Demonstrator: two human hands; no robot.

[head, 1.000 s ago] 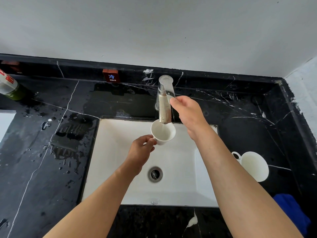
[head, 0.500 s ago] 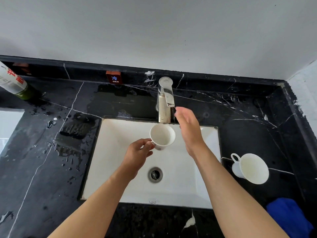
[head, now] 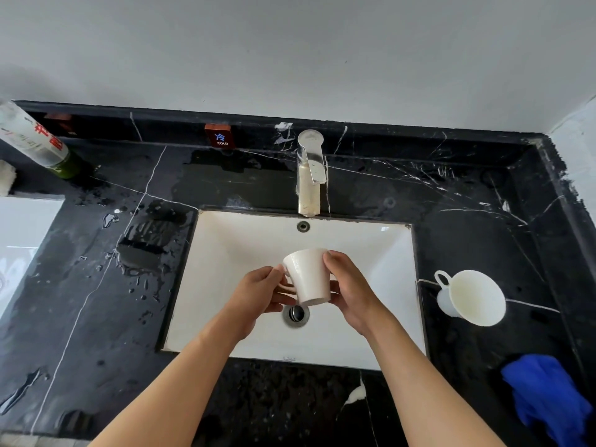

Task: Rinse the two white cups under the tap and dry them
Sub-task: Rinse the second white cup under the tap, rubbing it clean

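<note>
Cup (head: 308, 277) sits between your hands over the sink (head: 371, 253), tipped mouth-away, base toward you. Left hand (head: 258, 298) pinches handle, right hand (head: 350, 290) wraps far side. Cloth (head: 545, 395) lies well right of right hand, so that hand's nearer for drying; 2nd cup (head: 472, 296) also right.

Two hands holding a white cup over the sink

Left hand (head: 261, 293) and right hand (head: 350, 290) are gripping the tilted cup (head: 308, 275) above the drain (head: 295, 314); second cup (head: 471, 296) is lying at 3 o'clock, tap (head: 310, 175) at 12.
</note>
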